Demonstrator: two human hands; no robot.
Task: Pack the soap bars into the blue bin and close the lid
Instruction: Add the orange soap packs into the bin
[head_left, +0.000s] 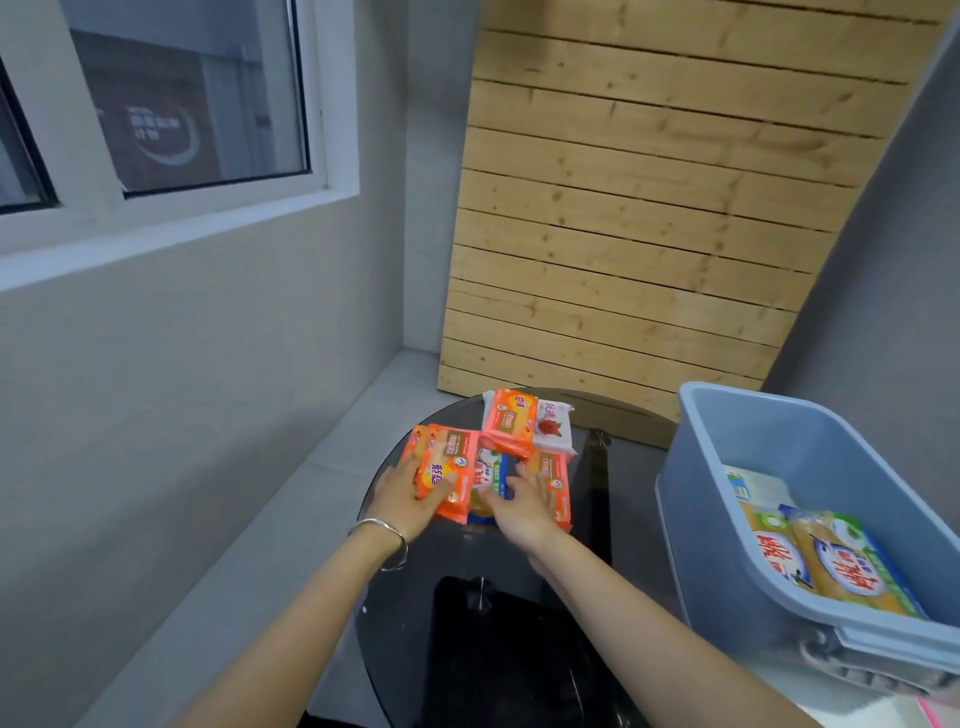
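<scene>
1. Right now both my forearms reach forward over the round glass table (415, 623). My left hand (402, 493) curls its fingers round the near end of an orange soap pack (441, 475), with a bangle (387, 540) on that wrist.
2. My right hand (524, 501) lies with its fingers spread and fairly straight. They touch a blue-and-green soap pack (488, 475) and a second orange pack (553, 483).
3. A wooden slat panel (649, 208) stands beyond both hands. The blue bin (769, 467) sits well to the right of my right hand, its top open, with yellow soap packs (841, 569) lying inside.
4. Just beyond my fingertips a third orange pack (509, 421) and a white rose-printed pack (556, 428) lie touching side by side.
5. The table's rim curves close by the left of my left hand. Bare dark glass lies between my right hand and the bin.
</scene>
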